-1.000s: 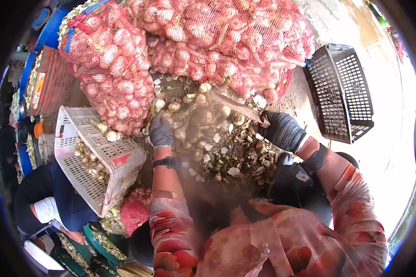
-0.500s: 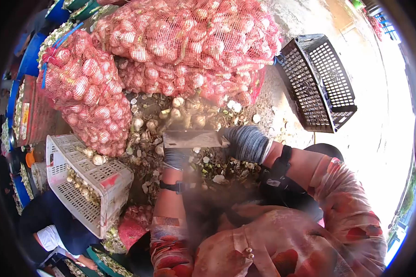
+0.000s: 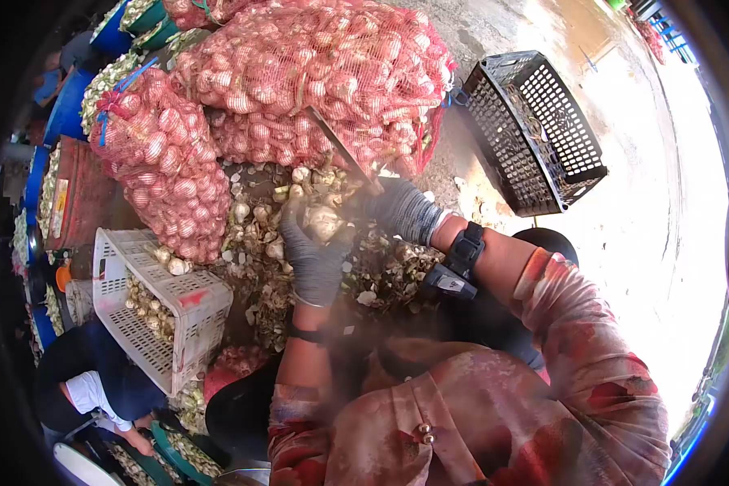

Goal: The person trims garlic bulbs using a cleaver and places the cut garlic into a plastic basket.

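My left hand, in a grey knit glove, is closed around a pale garlic bulb at the middle of the view. My right hand, gloved alike, grips a knife. The blade slants up and to the left from my fist, beyond the bulb and in front of the big mesh sack. The knife's handle is hidden inside the right glove. Several loose garlic bulbs lie on the ground just past my left hand, among peel and cut stalks.
Red mesh sacks of garlic lie at the back, with another sack leaning left. A white crate holding garlic rests on its side at left. A black crate stands at right. At lower left, a co-worker's hand is near green tubs.
The knife has swung from lying level between my hands to slanting upward. My left hand, earlier mostly behind the blade, now shows holding a garlic bulb. My right hand has moved up.
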Motion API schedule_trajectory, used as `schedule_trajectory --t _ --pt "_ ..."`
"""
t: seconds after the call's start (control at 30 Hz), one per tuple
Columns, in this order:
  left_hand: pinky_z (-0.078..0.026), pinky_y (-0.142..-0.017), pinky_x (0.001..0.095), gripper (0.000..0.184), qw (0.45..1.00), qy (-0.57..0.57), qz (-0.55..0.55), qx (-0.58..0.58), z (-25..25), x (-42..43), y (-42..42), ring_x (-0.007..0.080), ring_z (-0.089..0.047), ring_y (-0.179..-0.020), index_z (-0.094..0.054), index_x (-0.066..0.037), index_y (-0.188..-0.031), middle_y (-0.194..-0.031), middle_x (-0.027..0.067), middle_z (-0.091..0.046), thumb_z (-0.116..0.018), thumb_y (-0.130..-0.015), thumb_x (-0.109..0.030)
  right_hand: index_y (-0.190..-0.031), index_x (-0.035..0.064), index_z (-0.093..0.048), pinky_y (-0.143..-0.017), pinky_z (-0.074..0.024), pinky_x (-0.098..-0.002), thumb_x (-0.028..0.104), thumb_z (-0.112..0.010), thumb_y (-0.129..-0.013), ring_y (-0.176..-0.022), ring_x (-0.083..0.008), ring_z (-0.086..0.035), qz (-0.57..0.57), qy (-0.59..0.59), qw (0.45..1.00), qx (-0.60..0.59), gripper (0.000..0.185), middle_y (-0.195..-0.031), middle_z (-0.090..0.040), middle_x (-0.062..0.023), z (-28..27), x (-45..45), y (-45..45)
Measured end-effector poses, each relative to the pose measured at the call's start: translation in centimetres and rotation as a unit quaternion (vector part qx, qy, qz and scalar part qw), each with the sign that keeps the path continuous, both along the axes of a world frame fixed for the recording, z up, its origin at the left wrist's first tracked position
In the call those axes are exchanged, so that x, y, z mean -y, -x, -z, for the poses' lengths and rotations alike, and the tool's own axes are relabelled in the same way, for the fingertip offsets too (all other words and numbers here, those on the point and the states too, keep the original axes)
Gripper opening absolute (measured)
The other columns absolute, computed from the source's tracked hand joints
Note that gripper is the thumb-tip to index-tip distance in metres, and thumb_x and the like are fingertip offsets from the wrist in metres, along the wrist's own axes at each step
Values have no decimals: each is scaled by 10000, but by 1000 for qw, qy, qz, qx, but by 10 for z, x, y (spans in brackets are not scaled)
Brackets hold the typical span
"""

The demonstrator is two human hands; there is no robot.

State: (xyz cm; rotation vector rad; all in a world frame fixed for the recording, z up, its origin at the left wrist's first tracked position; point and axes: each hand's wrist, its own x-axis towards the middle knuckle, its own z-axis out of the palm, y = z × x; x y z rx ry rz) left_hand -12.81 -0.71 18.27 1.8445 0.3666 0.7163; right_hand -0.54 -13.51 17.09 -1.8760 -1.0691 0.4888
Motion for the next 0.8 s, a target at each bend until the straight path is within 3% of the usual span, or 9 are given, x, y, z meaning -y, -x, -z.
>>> schedule_trajectory --t 0.03,0.1,0.17,0.27,0.37,0.4,0.43,0.63,0.8 --pt "-458 -794 363 414 988 146 -27 39 -4 8 -2 202 -537 -960 -489 -39 -1196 -1033 106 -556 -602 -885 -287 -974 21 -621 -657 -492 -340 387 -621 -882 -676 -193 -606 -6 -5 1000 1 377 -650 -580 -85 -26 -3 1" --pt "-453 -855 346 427 962 265 51 -47 8 -1 7 196 -528 -994 -449 -47 -1241 -1105 89 -529 -588 -901 -264 -959 25 -624 -655 -492 -341 319 -608 -888 -648 -187 -591 108 181 897 -389 303 -600 -539 -63 -72 1 7" --pt "-440 -980 357 547 947 253 125 -155 33 -13 20 226 -522 -1093 -364 -76 -1356 -1245 80 -469 -590 -916 -311 -973 23 -627 -665 -495 -358 317 -612 -881 -668 -182 -606 81 150 912 -374 308 -644 -572 -76 -43 2 12" --pt "-454 -937 370 449 913 375 133 -86 23 -11 20 216 -535 -1095 -436 -107 -1321 -1194 74 -533 -557 -935 -303 -972 42 -624 -671 -496 -421 311 -609 -869 -725 -331 -642 52 45 989 -134 288 -805 -661 -169 -7 7 21" --pt "-451 -912 372 396 964 211 105 -126 5 -17 19 227 -544 -1084 -486 -85 -1275 -1130 88 -574 -556 -937 -280 -948 74 -632 -686 -498 -438 293 -628 -833 -782 -379 -632 12 140 988 -67 247 -832 -659 -179 -71 16 20" --pt "-448 -915 378 408 977 -11 127 -170 7 -25 17 239 -548 -1069 -480 -70 -1276 -1142 99 -571 -560 -933 -275 -922 101 -639 -672 -502 -448 255 -653 -776 -791 -365 -643 -17 180 983 27 213 -807 -656 -155 -73 19 19" --pt "-451 -913 372 418 974 -80 132 -166 9 -27 20 232 -548 -1066 -470 -69 -1280 -1142 99 -568 -572 -922 -259 -922 101 -639 -672 -502 -448 255 -653 -776 -791 -365 -643 -17 180 983 25 213 -807 -656 -155 -72 19 19" --pt "-471 -903 337 518 982 105 122 -95 16 -23 33 192 -547 -1047 -405 -59 -1304 -1145 96 -554 -646 -857 -160 -939 133 -626 -629 -505 -458 166 -657 -703 -758 -358 -651 -118 187 966 130 241 -769 -650 -138 -67 16 26" --pt "-487 -894 308 631 990 89 105 -39 18 -23 36 158 -547 -1030 -351 -51 -1324 -1147 94 -541 -707 -803 -78 -962 115 -621 -642 -508 -460 151 -632 -724 -767 -360 -656 -127 230 953 152 241 -772 -653 -143 -42 7 29"
